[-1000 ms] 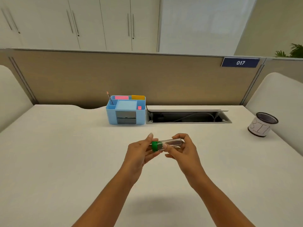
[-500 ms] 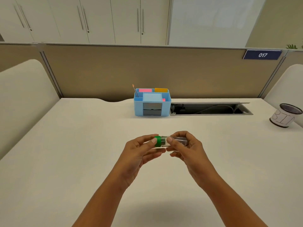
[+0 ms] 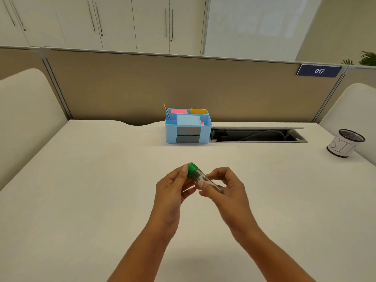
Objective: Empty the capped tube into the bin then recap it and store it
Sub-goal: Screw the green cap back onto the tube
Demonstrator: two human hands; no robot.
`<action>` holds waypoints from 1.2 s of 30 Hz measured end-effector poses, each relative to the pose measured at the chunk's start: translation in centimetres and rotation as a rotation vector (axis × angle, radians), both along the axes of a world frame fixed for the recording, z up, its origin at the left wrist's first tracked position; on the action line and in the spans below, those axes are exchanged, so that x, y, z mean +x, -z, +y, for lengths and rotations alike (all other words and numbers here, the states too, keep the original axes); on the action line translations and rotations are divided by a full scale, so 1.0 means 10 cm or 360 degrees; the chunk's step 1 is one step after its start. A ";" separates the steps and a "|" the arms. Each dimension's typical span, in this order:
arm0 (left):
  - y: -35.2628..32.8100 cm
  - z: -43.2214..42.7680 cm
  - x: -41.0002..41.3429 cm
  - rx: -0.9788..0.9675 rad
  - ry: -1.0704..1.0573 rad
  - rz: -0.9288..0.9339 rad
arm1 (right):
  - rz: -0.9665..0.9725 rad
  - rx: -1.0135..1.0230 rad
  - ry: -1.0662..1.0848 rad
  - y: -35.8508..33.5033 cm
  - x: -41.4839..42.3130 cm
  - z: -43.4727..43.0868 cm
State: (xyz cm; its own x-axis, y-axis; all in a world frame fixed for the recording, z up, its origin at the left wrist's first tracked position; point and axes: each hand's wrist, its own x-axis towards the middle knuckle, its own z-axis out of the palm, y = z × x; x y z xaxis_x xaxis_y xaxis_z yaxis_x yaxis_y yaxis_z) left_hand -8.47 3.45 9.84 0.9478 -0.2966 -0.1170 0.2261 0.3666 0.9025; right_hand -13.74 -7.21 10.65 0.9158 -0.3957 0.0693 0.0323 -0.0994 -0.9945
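You have tipped the tube [image 3: 203,178] from level to slanted, green cap [image 3: 191,169] up and left; your left hand [image 3: 173,186] pinches the cap, your right hand [image 3: 223,187] grips the glass body; I judge the cap still on, unscrewing underway; the bin [image 3: 345,143] waits far right on the white desk [image 3: 81,190]; blue organiser [image 3: 188,127] against the partition.
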 end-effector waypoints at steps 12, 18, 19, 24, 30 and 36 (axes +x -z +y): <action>-0.01 0.01 0.00 0.0133 0.0107 -0.0223 | -0.0076 -0.0385 -0.0044 -0.11 0.00 -0.07; -0.06 0.00 -0.06 0.0409 0.0178 -0.0427 | -0.0108 -0.0765 0.0015 -0.23 0.08 -0.24; -0.08 0.00 -0.07 0.0449 0.0194 -0.0459 | -0.0101 -0.0764 -0.0031 -0.26 0.10 -0.26; -0.14 0.00 -0.09 0.0540 0.0243 -0.0495 | -0.0016 -0.0732 -0.0296 -0.38 0.14 -0.28; -0.21 0.05 -0.10 0.0497 0.0320 -0.0476 | 0.0135 -0.0604 -0.0365 -0.47 0.12 -0.31; -0.26 0.06 -0.14 0.0404 0.0278 -0.0379 | 0.0176 -0.0477 -0.0394 -0.53 0.16 -0.30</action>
State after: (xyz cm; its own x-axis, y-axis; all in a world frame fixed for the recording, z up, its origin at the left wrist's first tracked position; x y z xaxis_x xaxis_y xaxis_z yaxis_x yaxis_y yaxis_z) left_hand -9.91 4.09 12.44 0.8950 -0.4459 0.0097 0.0387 0.0994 0.9943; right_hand -12.10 -10.24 15.91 0.9892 -0.1397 0.0438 -0.0140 -0.3879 -0.9216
